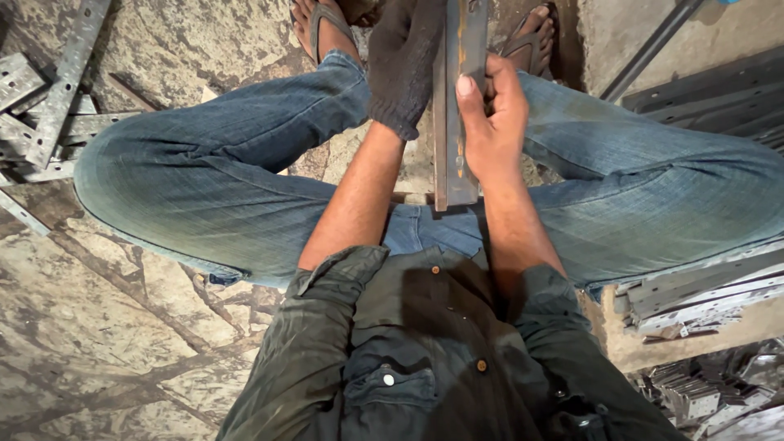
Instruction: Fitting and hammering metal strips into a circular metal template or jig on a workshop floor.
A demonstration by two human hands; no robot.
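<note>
A long flat steel bar runs down the middle of the head view, from the top edge to my lap, with rust streaks on its face. My right hand is bare and grips the bar's right edge, thumb pressed on its face. My left hand wears a dark knitted glove and rests against the bar's left side higher up; its fingers are cut off by the top edge. I sit with knees spread, in blue jeans and a dark shirt.
Perforated metal angle pieces lie in a heap at the far left. More long steel strips are stacked at the right on a ledge, with small brackets below. My sandalled feet rest on worn concrete floor.
</note>
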